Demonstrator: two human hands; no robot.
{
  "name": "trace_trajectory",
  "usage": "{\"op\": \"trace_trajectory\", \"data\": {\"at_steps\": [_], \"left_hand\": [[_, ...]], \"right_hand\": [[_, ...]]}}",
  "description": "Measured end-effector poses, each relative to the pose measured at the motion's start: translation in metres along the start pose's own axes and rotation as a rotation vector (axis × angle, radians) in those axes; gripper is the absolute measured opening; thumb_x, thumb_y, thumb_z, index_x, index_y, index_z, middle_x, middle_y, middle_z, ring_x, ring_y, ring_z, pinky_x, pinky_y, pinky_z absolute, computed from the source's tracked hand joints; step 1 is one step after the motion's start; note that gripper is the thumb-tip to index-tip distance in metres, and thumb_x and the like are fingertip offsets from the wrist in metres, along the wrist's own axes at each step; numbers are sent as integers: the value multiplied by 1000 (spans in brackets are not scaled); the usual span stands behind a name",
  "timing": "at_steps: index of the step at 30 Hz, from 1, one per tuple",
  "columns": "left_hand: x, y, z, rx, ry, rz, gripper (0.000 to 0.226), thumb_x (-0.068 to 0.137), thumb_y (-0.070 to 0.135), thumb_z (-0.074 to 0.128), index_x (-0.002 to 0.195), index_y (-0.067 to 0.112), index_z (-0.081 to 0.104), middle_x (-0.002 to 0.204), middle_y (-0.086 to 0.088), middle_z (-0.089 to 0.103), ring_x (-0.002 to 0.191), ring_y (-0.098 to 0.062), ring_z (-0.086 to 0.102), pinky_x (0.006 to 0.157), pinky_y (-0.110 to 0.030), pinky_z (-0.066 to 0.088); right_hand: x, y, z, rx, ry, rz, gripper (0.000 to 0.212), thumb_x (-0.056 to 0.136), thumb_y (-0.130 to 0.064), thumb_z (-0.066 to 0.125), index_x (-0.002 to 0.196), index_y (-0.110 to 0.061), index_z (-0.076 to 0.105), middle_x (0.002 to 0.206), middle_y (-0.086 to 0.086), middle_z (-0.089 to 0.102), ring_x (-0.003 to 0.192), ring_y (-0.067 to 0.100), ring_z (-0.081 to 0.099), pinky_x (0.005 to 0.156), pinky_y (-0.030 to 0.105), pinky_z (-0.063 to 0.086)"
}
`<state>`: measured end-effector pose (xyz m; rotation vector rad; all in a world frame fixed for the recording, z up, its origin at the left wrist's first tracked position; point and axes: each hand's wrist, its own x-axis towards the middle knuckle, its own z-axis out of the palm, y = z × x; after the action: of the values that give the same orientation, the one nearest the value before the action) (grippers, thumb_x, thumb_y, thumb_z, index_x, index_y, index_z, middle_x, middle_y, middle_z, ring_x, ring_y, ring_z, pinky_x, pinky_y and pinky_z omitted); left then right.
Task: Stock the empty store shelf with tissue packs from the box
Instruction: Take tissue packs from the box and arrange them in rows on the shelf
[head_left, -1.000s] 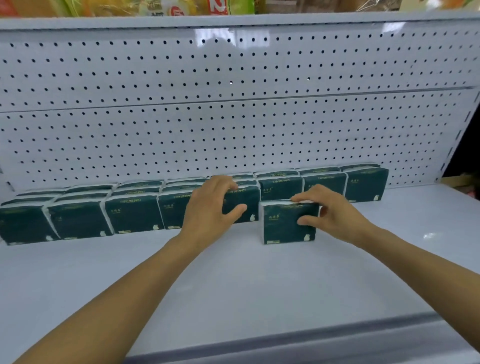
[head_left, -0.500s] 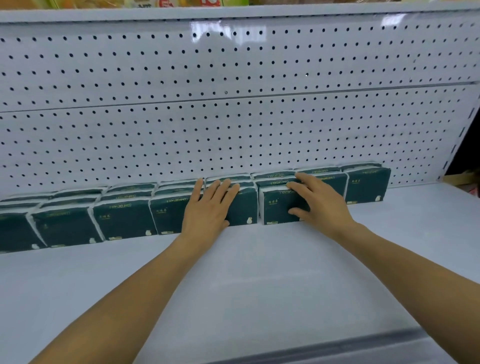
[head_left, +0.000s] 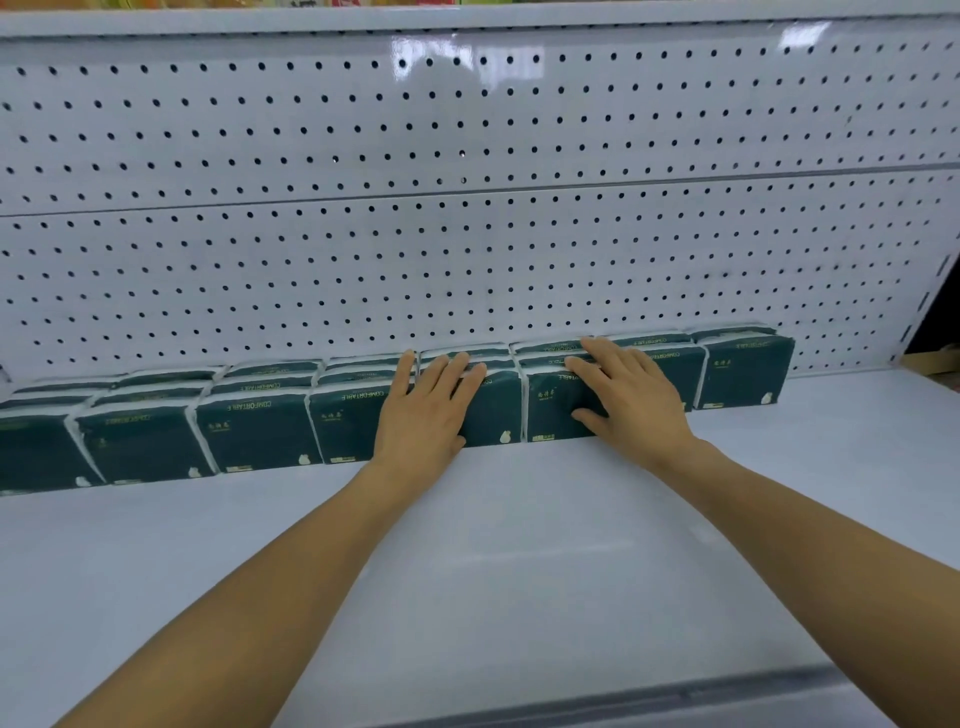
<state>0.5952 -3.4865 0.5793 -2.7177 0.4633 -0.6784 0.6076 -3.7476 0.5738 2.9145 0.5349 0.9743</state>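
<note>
The left grip (head_left: 423, 410) is lying flat, fingers straight and together, pressing the front of a pack (head_left: 493, 410) in the row. The right grip (head_left: 631, 397) is resting fingers straight over the top of the next pack (head_left: 550, 410), thumb on its front. The packs (head_left: 260, 431) are lining the shelf's (head_left: 519, 545) back edge, against the pegboard (head_left: 467, 234).

White pegboard back panel (head_left: 467, 249), glossy light reflections, dark holes

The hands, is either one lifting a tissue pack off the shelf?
No, both the left hand and right hand press packs standing on the shelf.
</note>
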Motion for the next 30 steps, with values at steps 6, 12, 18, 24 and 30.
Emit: {"op": "trace_trajectory", "data": {"at_steps": [6,12,18,24,30], "left_hand": [[-4,1,-22,-47,-65,-51,89,93,60,48,156,25,-5,165,-1,0,152,-21,-4,118,-54,-10],[-58,14,-73,-165,196,-140,79,92,54,57,154,20,23,157,-3,33,143,-23,34,117,-49,27],[-159,29,-100,-186,415,-210,68,86,46,68,142,15,47,140,-8,55,123,-29,54,104,-51,43],[-283,32,-120,-219,324,-362,60,89,49,56,140,19,50,141,-6,53,126,-27,49,103,-51,42],[-403,11,-119,-137,143,-529,65,88,53,54,143,19,48,141,-6,54,125,-28,53,103,-49,42]], "right_hand": [[3,-20,-27,-24,-167,128,69,89,-40,62,149,-25,30,160,5,17,148,25,11,119,51,11],[-35,-63,-82,145,112,88,61,90,-37,63,144,-19,42,149,6,43,132,28,44,109,51,34],[-107,-109,-113,240,236,-8,56,90,-39,61,139,-16,48,138,10,54,121,30,55,98,50,46],[-174,-176,-132,394,219,-150,52,92,-42,47,136,-15,51,133,9,57,116,29,56,89,42,48],[-214,-271,-127,518,161,-371,51,92,-39,53,137,-15,51,135,9,55,117,29,55,89,44,47]]}}
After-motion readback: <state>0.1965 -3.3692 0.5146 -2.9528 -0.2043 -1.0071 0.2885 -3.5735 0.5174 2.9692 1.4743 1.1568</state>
